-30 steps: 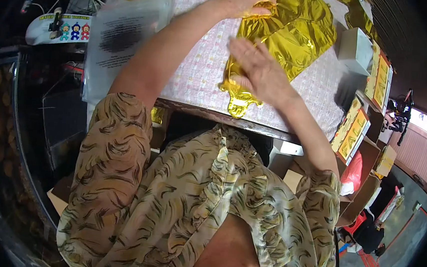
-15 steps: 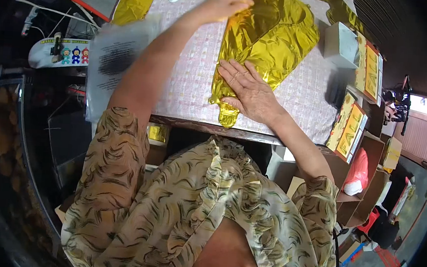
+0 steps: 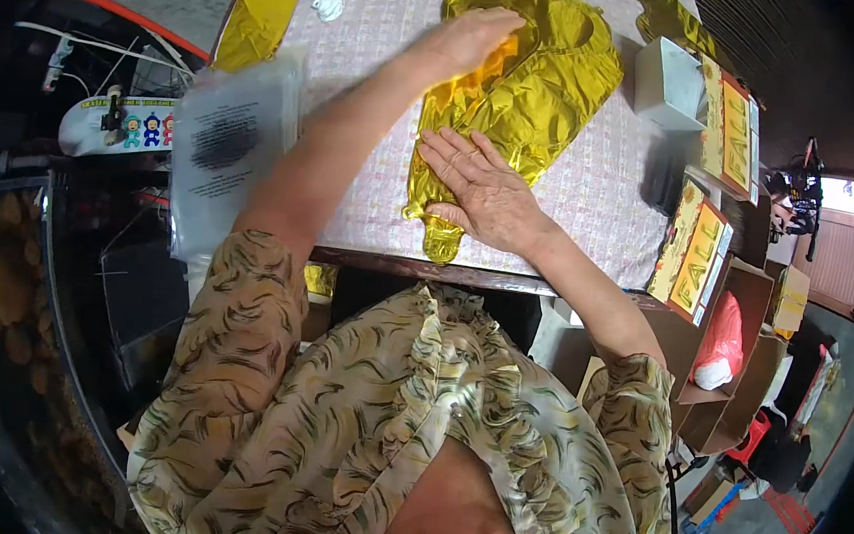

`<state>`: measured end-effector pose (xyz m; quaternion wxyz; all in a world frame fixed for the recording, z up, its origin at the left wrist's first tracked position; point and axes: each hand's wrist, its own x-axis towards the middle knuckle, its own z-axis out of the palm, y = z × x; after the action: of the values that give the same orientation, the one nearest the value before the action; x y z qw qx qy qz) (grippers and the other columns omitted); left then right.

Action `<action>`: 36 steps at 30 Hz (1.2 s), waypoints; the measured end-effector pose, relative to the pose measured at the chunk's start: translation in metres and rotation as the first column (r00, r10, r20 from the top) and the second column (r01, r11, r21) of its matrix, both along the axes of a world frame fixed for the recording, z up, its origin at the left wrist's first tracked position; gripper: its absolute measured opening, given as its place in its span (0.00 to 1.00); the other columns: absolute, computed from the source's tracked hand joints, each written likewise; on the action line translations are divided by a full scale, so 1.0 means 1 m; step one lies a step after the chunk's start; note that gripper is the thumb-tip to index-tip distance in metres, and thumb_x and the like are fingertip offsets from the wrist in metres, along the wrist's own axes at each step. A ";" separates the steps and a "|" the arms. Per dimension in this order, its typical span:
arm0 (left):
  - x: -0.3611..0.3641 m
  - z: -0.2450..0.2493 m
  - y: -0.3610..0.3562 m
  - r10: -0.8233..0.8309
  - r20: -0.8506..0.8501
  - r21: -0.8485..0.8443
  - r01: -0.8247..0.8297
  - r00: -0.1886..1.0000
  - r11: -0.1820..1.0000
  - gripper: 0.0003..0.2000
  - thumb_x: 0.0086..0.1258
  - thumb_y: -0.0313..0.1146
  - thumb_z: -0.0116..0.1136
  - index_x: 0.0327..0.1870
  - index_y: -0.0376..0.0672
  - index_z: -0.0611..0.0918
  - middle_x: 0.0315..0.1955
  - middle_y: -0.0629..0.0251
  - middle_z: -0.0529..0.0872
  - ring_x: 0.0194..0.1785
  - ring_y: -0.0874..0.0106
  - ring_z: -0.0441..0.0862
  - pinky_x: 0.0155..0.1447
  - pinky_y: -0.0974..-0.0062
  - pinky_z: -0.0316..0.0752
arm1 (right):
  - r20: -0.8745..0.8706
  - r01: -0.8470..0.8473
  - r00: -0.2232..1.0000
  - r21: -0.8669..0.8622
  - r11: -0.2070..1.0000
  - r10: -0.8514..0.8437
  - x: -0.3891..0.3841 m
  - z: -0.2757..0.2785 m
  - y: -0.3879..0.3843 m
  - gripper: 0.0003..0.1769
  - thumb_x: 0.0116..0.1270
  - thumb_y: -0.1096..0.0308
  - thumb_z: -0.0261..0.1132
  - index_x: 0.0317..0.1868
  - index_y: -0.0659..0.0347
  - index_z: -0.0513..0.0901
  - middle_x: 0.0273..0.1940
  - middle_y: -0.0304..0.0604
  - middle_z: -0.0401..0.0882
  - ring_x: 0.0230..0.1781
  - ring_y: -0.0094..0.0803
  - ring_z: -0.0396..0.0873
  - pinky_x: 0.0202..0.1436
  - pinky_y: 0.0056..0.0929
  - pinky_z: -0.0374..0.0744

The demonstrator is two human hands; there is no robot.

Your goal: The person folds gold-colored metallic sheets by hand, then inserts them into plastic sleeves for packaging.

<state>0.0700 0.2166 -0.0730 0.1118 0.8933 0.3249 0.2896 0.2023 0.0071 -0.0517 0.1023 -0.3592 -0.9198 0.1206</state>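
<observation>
A shiny gold foil balloon [image 3: 552, 81], flat and creased, lies on the table with its short neck [image 3: 441, 242] toward me. My left hand [image 3: 473, 40] reaches over its far part, fingers stretched out to the right and seen edge-on; the foil below reflects orange. On the balloon's near part my right hand [image 3: 478, 186] rests flat with its fingers spread.
Clear plastic bags [image 3: 230, 151] lie at the table's left edge. More gold foil [image 3: 266, 13] hangs at the far left. A white scrap [image 3: 328, 4] sits nearby. On the right stand a white box [image 3: 670, 85] and FALL-labelled boxes [image 3: 694, 253].
My left hand has moved right over the balloon, its curled fingers now straightened. My right hand stays flat on the foil. The whole view has shifted slightly.
</observation>
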 end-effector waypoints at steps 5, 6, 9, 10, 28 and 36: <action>0.007 0.000 -0.007 0.089 -0.218 0.075 -0.074 0.972 0.994 0.22 0.85 0.43 0.49 0.73 0.47 0.76 0.75 0.63 0.74 0.81 0.59 0.65 0.84 0.49 0.54 | -0.017 0.004 1.000 -0.013 1.000 -0.004 0.000 0.001 0.000 0.43 0.78 0.42 0.56 0.82 0.59 0.59 0.84 0.45 0.55 0.85 0.42 0.52 0.87 0.47 0.50; 0.006 -0.006 -0.004 0.082 -0.214 0.074 -0.067 0.973 0.995 0.22 0.85 0.43 0.49 0.73 0.47 0.76 0.75 0.63 0.74 0.81 0.59 0.65 0.84 0.49 0.54 | -0.021 0.012 1.000 -0.019 1.000 -0.012 -0.001 0.002 0.000 0.43 0.77 0.41 0.56 0.82 0.59 0.59 0.84 0.45 0.55 0.85 0.41 0.52 0.87 0.47 0.50; 0.005 -0.020 0.000 0.076 -0.117 0.055 -0.070 0.990 0.996 0.23 0.85 0.48 0.47 0.73 0.49 0.76 0.75 0.68 0.74 0.81 0.59 0.64 0.83 0.45 0.53 | -0.035 0.019 0.999 -0.031 0.999 -0.020 -0.001 0.001 -0.001 0.44 0.77 0.41 0.57 0.83 0.59 0.59 0.84 0.44 0.55 0.85 0.41 0.52 0.87 0.47 0.50; 0.005 -0.020 0.000 0.087 -0.121 0.045 -0.082 0.989 0.996 0.23 0.85 0.49 0.47 0.73 0.49 0.77 0.75 0.68 0.74 0.81 0.58 0.64 0.83 0.46 0.54 | -0.036 0.021 0.999 -0.031 0.999 -0.022 -0.001 0.001 -0.001 0.44 0.77 0.42 0.57 0.83 0.58 0.59 0.83 0.44 0.56 0.85 0.41 0.53 0.87 0.47 0.49; 0.008 -0.018 -0.007 0.138 -0.174 0.089 -0.124 0.975 0.988 0.23 0.84 0.51 0.46 0.76 0.60 0.73 0.76 0.66 0.71 0.81 0.61 0.62 0.83 0.44 0.50 | 0.039 0.961 0.277 -0.021 0.277 -0.960 0.126 0.023 0.214 0.32 0.61 0.46 0.75 0.51 0.68 0.88 0.53 0.62 0.87 0.55 0.58 0.86 0.59 0.48 0.84; 0.010 -0.023 -0.008 0.160 -0.139 0.104 -0.146 0.977 0.984 0.20 0.82 0.51 0.47 0.71 0.69 0.79 0.75 0.69 0.73 0.81 0.64 0.62 0.83 0.46 0.48 | -0.138 0.952 0.277 -0.097 0.291 -0.951 0.147 0.013 0.249 0.24 0.61 0.56 0.73 0.49 0.68 0.90 0.53 0.62 0.88 0.52 0.52 0.88 0.56 0.46 0.85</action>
<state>0.0803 0.2090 -0.0959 0.0233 0.8887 0.3862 0.2459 0.3498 0.2559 -0.0387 0.2324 -0.8240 -0.5127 0.0636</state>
